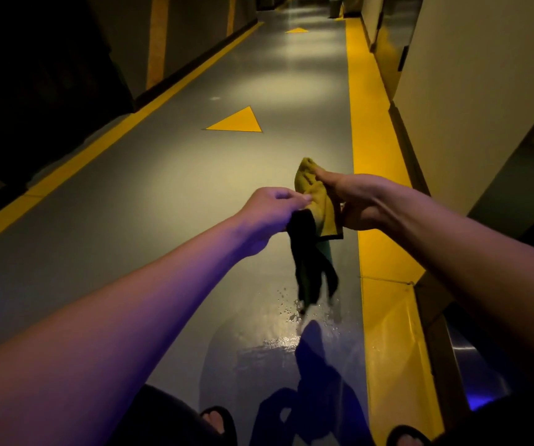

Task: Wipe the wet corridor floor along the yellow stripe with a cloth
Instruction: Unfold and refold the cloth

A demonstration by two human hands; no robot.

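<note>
- Above the wet patch on the grey floor, the cloth hangs in the air between both hands, long axis running top to bottom.
- Left hand pinches its dark middle with curled fingers; right hand grips the yellow upper end, fingers closed round it.
- Puddle and droplets lie straight below the dangling tip (just left of the yellow stripe), so the coming move is probably downward.
- Right hand is nearer the stripe.
</note>
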